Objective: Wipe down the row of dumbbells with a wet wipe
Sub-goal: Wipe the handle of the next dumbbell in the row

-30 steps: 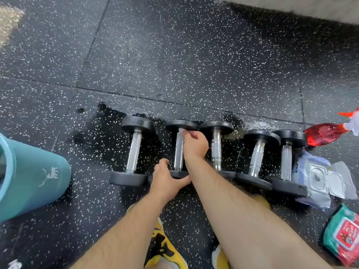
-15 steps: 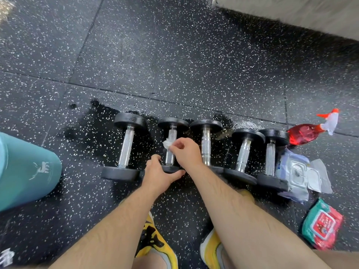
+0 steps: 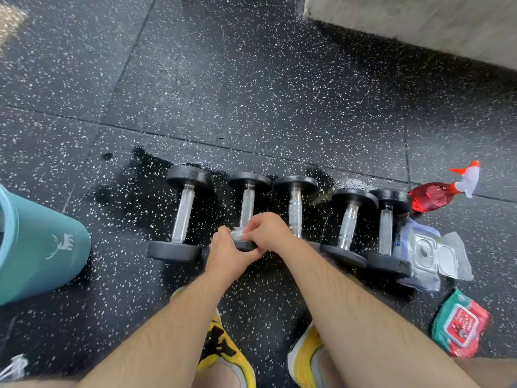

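Dumbbells under a wipe-down: a row of five black-headed dumbbells with knurled steel handles (image 3: 295,208) lies on a black, white-speckled rubber floor (image 3: 251,79), roughly parallel, each long axis running away from the person. On the second dumbbell from the left (image 3: 247,203), the left hand (image 3: 226,253) grips the near head, fingers curled round its rim. The right hand (image 3: 270,233) pinches a crumpled, translucent white wet wipe (image 3: 237,234) against the near end of the handle. That near head is mostly hidden beneath both hands, and the right forearm covers the near head of the middle dumbbell.

Just beyond the row's right end, a clear plastic spray bottle (image 3: 436,196) holding red liquid lies on its side, its white-and-orange trigger pointing away from the row. Against the same end sits a clear soft wipes pack (image 3: 428,253) with its white flip lid open; what remains inside cannot be made out. Right of the row and nearer the person lies a red-and-green wipes pack (image 3: 458,323), its contents unseen.

Well left of the row, a teal metal tumbler with a white deer logo (image 3: 42,247) is cut off by the frame edge, its inside out of sight. Yellow-and-black shoes (image 3: 223,351) show on the near side of the row, and a pale concrete ledge (image 3: 419,23) lies far beyond it.
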The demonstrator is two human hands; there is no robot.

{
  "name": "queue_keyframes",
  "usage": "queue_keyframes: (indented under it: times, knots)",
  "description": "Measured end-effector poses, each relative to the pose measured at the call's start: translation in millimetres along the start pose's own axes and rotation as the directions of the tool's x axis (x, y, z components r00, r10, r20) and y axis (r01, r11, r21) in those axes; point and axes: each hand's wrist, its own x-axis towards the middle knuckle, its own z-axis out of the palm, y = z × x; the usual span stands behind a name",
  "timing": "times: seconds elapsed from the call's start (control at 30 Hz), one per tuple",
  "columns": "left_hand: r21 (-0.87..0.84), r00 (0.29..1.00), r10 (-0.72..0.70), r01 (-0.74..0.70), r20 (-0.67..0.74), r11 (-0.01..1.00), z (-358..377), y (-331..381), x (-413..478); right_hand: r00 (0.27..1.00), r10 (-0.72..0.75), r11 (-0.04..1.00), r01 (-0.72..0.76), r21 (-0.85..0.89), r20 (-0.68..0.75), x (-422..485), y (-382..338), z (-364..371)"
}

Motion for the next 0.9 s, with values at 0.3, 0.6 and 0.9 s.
queue_keyframes:
  times: [0.3, 0.6, 0.9]
  knots:
    - [0.143, 0.994, 0.088, -0.078, -0.063, 0.987, -7.1, 4.5, -2.6, 0.983, 0.085, 0.957, -0.035, 0.288, -0.163, -2.4, 4.2, 3.7]
    - [0.485, 0.944, 0.293, -0.189, -0.149, 0.854, -6.6, -5.6, -6.2, 0.978, 0.207, 0.698, -0.128, 0.705, -0.027, -5.9, 0.7, 28.8]
    - [0.677, 0.861, 0.507, -0.395, 0.037, 0.622, -3.7, -20.2, -1.3, 0.982, 0.128, 0.977, -0.102, 0.185, -0.136, -10.5, -2.5, 18.3]
